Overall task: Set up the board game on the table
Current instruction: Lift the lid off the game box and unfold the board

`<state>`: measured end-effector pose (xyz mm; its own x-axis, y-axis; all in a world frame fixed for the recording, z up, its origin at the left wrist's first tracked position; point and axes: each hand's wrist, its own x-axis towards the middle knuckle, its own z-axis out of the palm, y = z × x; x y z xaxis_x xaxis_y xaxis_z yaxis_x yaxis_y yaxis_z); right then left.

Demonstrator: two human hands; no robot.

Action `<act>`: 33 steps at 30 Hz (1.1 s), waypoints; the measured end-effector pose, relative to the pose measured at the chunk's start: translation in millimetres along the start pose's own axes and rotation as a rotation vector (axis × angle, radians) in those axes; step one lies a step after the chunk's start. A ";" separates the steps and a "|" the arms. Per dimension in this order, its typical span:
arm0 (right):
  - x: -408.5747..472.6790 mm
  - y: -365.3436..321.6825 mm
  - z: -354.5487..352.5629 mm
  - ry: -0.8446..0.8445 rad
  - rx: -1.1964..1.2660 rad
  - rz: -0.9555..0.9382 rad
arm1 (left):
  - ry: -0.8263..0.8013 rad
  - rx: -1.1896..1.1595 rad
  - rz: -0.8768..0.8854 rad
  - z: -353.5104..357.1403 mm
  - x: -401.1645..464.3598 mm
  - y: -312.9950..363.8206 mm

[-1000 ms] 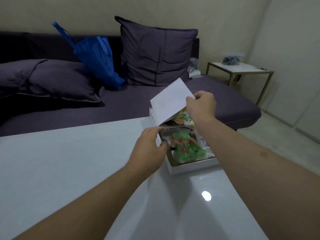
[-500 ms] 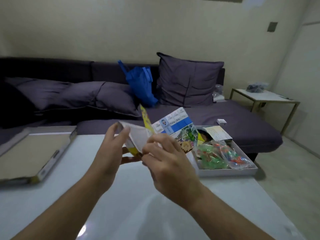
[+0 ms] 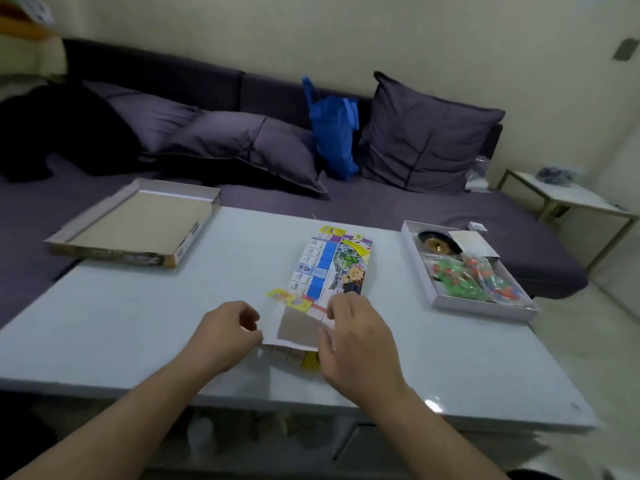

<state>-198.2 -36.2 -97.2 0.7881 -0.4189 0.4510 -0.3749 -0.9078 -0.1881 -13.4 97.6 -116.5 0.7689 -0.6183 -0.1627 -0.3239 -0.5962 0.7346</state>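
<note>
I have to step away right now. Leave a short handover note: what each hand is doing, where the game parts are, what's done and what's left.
Left hand pinches the near-left edge of the folded board; right hand holds its near-right flap.
Board lies mid-table, only partly unfolded.
Box, right, holds bagged pieces and a spinner.
Lid upturned at far left.
Done: box opened, board out.
Left: finish unfolding, lay out pieces.

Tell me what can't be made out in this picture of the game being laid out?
All in the head view:
- The board is partly folded; its turned-up white flap and the right hand hide the near squares.
- Print on the board's squares is too small and blurred to read.
- Pieces in the clear bags in the box blur together.
- Whether the left hand pinches the flap's edge is unclear.
</note>
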 end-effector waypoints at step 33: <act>4.0 -0.6 -8.3 -0.252 0.147 0.284 | 0.000 -0.741 -0.402 -55.3 -0.7 16.4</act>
<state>-198.8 -37.2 -88.1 0.7653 -0.6285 0.1387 -0.5352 -0.7411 -0.4053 11.2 116.6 -67.8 0.7481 -0.4309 -0.5047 0.4203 -0.2810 0.8628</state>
